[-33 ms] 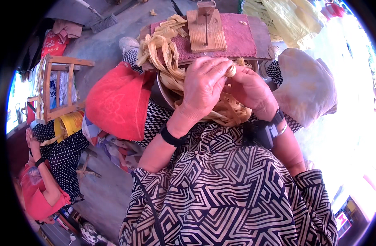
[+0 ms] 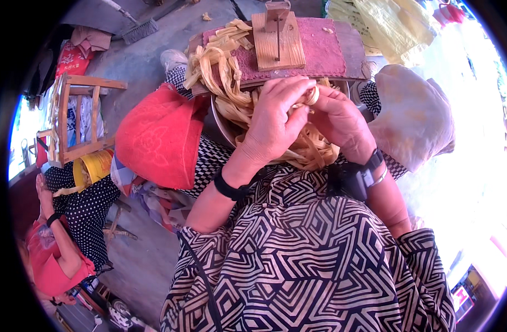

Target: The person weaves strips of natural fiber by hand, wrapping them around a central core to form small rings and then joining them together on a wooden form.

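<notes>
Left hand (image 2: 275, 119) and right hand (image 2: 343, 120) together pinch a small pale coil (image 2: 313, 96), seemingly partly wound. Loose tan strips (image 2: 315, 148), not coiled, lie in a basin (image 2: 219, 125) below; more drape over the desk (image 2: 355, 60) beyond.

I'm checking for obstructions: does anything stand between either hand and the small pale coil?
Nothing visible does: the left hand and right hand meet at the small pale coil. The wooden block stands beyond them, not between.
</notes>
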### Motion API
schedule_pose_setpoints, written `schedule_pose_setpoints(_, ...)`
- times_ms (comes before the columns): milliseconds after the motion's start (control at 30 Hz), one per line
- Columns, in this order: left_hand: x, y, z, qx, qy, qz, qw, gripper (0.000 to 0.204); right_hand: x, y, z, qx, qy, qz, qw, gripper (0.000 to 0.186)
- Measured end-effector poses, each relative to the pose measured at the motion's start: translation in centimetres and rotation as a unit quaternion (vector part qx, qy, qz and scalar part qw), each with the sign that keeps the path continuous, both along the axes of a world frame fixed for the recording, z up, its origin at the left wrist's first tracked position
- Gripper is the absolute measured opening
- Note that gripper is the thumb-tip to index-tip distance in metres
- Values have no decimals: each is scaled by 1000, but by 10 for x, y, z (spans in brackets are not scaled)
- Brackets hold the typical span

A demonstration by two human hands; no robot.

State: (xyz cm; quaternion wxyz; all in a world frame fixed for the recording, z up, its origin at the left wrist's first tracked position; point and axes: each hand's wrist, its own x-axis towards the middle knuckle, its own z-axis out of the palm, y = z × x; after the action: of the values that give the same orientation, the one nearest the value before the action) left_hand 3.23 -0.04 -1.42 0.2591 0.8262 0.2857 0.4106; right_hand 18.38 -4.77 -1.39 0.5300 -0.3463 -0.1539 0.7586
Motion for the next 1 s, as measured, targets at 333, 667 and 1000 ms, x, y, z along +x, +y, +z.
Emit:
schedule_pose_setpoints(333,20,11,2,-406,-144,34,902,20,-16,7,7,202,-543,-224,784,15)
schedule_pose_setpoints(667,-39,-6,2,-348,34,-1,937,15,23,16,13,104,-338,-155,923,45)
schedule_pose_setpoints(1000,-26,3,54,94,164,78,979,19,7,7,84,239,-687,-27,686,26)
